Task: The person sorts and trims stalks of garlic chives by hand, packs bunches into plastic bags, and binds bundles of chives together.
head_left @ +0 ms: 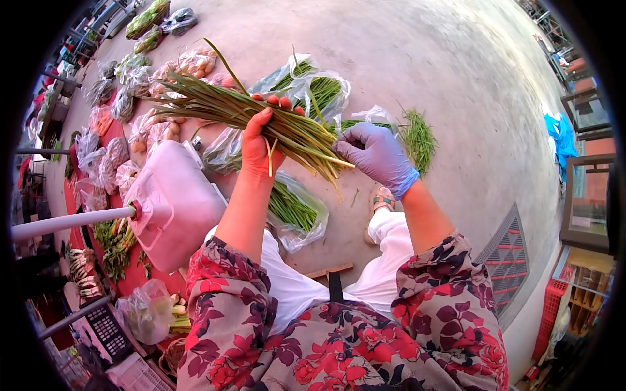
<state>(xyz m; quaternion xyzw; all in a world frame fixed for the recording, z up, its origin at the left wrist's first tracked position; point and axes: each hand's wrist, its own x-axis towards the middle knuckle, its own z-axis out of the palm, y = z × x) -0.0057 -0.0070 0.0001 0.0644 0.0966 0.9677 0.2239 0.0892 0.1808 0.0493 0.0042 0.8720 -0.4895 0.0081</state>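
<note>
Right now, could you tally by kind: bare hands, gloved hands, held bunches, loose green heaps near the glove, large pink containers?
Bare left hand: 1
Gloved right hand: 1
Held bunch: 1
Loose green heap: 1
Large pink container: 1
Total: 5

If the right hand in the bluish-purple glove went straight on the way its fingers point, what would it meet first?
The right hand would likely meet the long yellowish-ended green stalks in the left hand, though depth is unclear.

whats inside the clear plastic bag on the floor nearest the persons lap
Long green stems lie in the clear plastic bag. Anything underneath them is covered and cannot be seen.
</note>
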